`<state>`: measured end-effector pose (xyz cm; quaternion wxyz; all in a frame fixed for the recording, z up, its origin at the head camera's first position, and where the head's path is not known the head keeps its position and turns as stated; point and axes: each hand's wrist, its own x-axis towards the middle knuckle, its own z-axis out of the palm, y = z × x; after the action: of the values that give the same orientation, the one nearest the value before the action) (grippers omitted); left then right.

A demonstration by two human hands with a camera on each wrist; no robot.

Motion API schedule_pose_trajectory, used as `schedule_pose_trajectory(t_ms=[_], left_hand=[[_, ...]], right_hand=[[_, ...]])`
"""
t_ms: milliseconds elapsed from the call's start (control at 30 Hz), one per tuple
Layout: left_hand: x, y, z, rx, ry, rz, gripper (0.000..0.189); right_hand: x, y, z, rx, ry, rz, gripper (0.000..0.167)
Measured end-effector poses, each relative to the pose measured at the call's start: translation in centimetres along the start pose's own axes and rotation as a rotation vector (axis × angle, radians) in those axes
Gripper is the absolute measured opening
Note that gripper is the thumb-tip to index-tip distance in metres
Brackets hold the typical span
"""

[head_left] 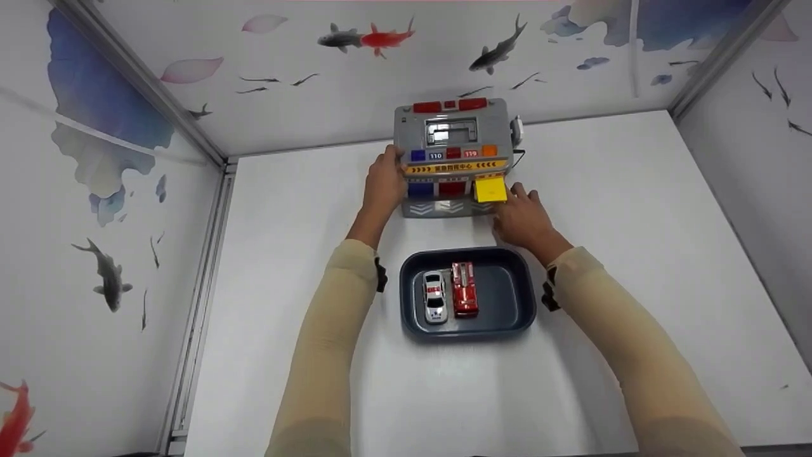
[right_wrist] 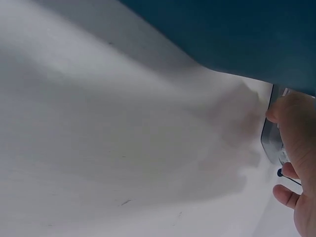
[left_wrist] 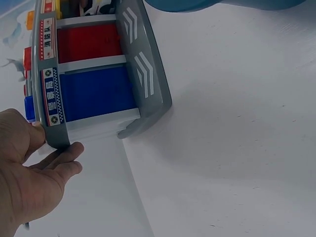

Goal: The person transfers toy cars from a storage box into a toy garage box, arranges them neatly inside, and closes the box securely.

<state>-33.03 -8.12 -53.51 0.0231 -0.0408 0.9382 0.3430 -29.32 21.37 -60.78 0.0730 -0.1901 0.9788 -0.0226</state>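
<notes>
A grey toy garage (head_left: 453, 133) with red, blue and orange roof lights stands near the back wall. My left hand (head_left: 384, 181) grips its left edge; in the left wrist view the thumb and fingers pinch the end of the roof overhang. Its blue door (left_wrist: 98, 94) and red door (left_wrist: 89, 47) are down, while the yellow door (head_left: 491, 189) is swung up. Right at that bay is my right hand (head_left: 523, 216), its foremost fingertips hidden below the yellow door. A black-and-white object (left_wrist: 101, 7) shows inside the bay; I cannot tell whether the right fingers hold it.
A dark blue tray (head_left: 507, 330) lies on the white table in front of the garage, between my forearms. In it are a white toy police car (head_left: 435, 298) and a red toy fire truck (head_left: 464, 292). Patterned panels (head_left: 266, 57) enclose the back and sides.
</notes>
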Motion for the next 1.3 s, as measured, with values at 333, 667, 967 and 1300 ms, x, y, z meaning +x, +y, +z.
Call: schedule_pose_trajectory(t_ms=[333, 667, 967, 1300], left_hand=[[0.1, 0.0, 0.0, -0.01, -0.004, 0.001, 0.034], [0.0, 0.1, 0.1, 0.01, 0.002, 0.005, 0.035], [0.0, 0.2, 0.1, 0.03, -0.003, -0.022, 0.036], [0.1, 0.2, 0.2, 0.009, 0.004, -0.024, 0.036]], right_hand=[[0.7, 0.0, -0.8, 0.021, -0.003, 0.003, 0.067], [1.4, -0.2, -1.5, -0.015, -0.035, 0.008, 0.066], [1.3, -0.4, -1.5, -0.005, -0.048, 0.009, 0.068], [0.9, 0.2, -0.5, -0.025, -0.026, -0.036, 0.065]])
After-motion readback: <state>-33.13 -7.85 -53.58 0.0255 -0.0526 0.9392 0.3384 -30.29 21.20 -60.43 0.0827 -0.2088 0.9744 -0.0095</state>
